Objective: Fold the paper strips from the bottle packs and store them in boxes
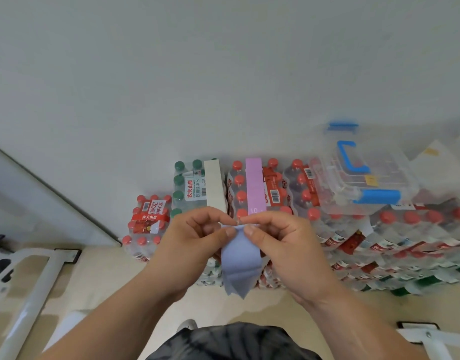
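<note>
both hands pinch a blue paper strip in front of the stacked bottle packs.
i note the left hand (197,240) and right hand (281,242) meeting thumb to thumb, each pinching the top edge of the blue paper strip (239,263), which hangs in folded layers toward six o'clock. at twelve o'clock from the hands, a pink strip (254,188) lies across a red-capped pack (238,180). at eleven o'clock, a white strip (214,185) lies on a green-capped pack (190,188). at two o'clock, a clear box (364,180) with blue handle rests on the bottle packs (405,229).
</note>
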Demonstrator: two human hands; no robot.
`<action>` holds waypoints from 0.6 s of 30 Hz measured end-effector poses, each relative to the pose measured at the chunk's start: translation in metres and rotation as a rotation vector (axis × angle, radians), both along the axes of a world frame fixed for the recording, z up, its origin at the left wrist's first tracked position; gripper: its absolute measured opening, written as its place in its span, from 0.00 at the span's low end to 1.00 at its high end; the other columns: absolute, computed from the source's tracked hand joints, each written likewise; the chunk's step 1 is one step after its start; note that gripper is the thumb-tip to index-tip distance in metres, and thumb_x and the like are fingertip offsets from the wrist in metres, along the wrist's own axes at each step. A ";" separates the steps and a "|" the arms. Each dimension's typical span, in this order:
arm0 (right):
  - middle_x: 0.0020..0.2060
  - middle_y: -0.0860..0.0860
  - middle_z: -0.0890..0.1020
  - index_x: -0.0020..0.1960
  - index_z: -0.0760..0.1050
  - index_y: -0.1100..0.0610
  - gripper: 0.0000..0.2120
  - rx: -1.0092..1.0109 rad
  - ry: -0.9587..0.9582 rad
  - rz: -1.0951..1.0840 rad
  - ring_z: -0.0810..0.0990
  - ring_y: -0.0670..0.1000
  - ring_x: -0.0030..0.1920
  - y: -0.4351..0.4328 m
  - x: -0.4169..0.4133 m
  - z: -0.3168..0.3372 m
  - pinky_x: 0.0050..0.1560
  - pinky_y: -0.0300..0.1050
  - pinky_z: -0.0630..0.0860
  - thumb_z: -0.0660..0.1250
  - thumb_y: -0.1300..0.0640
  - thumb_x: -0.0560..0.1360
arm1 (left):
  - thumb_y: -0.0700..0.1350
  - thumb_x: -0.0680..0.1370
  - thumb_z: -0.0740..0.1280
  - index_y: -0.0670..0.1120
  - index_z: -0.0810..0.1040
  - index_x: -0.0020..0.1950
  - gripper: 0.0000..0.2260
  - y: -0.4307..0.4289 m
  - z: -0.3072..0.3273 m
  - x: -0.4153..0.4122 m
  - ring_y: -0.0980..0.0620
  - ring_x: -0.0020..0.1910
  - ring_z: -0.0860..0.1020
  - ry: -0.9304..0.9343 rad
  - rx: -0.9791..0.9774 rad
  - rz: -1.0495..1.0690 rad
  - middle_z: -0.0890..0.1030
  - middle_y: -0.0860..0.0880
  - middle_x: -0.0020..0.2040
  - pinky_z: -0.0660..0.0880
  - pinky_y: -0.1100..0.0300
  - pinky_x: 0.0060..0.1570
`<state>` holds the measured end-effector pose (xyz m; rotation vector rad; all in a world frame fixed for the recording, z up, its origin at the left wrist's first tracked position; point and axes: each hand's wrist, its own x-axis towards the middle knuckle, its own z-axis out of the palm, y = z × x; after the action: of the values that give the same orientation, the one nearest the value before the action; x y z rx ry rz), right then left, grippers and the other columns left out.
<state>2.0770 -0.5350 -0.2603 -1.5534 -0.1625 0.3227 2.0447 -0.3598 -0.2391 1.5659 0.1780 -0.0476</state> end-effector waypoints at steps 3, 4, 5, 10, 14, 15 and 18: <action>0.38 0.50 0.86 0.50 0.87 0.50 0.10 0.001 -0.027 0.015 0.83 0.51 0.40 0.004 -0.004 0.001 0.42 0.46 0.80 0.72 0.63 0.76 | 0.37 0.75 0.71 0.46 0.84 0.41 0.05 0.011 0.003 0.000 0.42 0.33 0.77 -0.054 0.102 -0.062 0.79 0.31 0.36 0.76 0.56 0.34; 0.37 0.51 0.86 0.49 0.87 0.50 0.10 0.007 -0.025 0.011 0.82 0.51 0.38 0.005 -0.005 0.001 0.41 0.43 0.78 0.72 0.64 0.76 | 0.35 0.75 0.71 0.46 0.83 0.41 0.07 0.014 0.003 0.000 0.45 0.32 0.76 -0.069 0.133 -0.072 0.78 0.33 0.34 0.75 0.56 0.33; 0.36 0.52 0.86 0.47 0.87 0.50 0.11 0.023 -0.008 0.004 0.81 0.51 0.38 0.007 -0.006 0.001 0.41 0.42 0.78 0.72 0.65 0.75 | 0.34 0.76 0.71 0.46 0.83 0.41 0.08 0.016 0.003 0.000 0.46 0.32 0.75 -0.078 0.160 -0.081 0.78 0.34 0.33 0.74 0.57 0.33; 0.33 0.51 0.84 0.46 0.86 0.54 0.09 0.067 0.060 0.032 0.81 0.46 0.36 0.010 -0.006 0.004 0.38 0.37 0.78 0.72 0.67 0.75 | 0.37 0.78 0.70 0.47 0.83 0.44 0.07 0.017 0.003 -0.008 0.45 0.32 0.79 -0.036 0.177 -0.075 0.80 0.35 0.35 0.77 0.57 0.35; 0.36 0.60 0.84 0.47 0.86 0.55 0.07 -0.039 0.004 0.117 0.78 0.48 0.35 0.008 0.004 0.010 0.38 0.40 0.75 0.72 0.65 0.76 | 0.36 0.77 0.70 0.46 0.84 0.43 0.06 0.014 0.002 -0.011 0.48 0.33 0.81 0.012 0.145 0.002 0.83 0.37 0.35 0.77 0.60 0.35; 0.36 0.58 0.85 0.48 0.86 0.56 0.07 -0.046 0.010 0.140 0.80 0.47 0.35 0.006 0.008 0.013 0.37 0.38 0.75 0.72 0.65 0.76 | 0.37 0.77 0.71 0.46 0.84 0.42 0.06 0.013 0.002 -0.009 0.47 0.34 0.81 0.003 0.165 0.011 0.83 0.37 0.36 0.78 0.58 0.37; 0.37 0.53 0.87 0.47 0.86 0.56 0.05 -0.040 0.012 0.186 0.83 0.47 0.37 0.001 0.015 0.022 0.38 0.39 0.79 0.73 0.64 0.75 | 0.37 0.76 0.72 0.48 0.83 0.41 0.07 0.012 0.004 -0.005 0.45 0.35 0.78 -0.068 0.217 0.031 0.81 0.36 0.36 0.76 0.53 0.38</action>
<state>2.0917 -0.5338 -0.2382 -1.5784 -0.2935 0.4841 2.0396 -0.3479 -0.2354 1.7777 0.1576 0.0503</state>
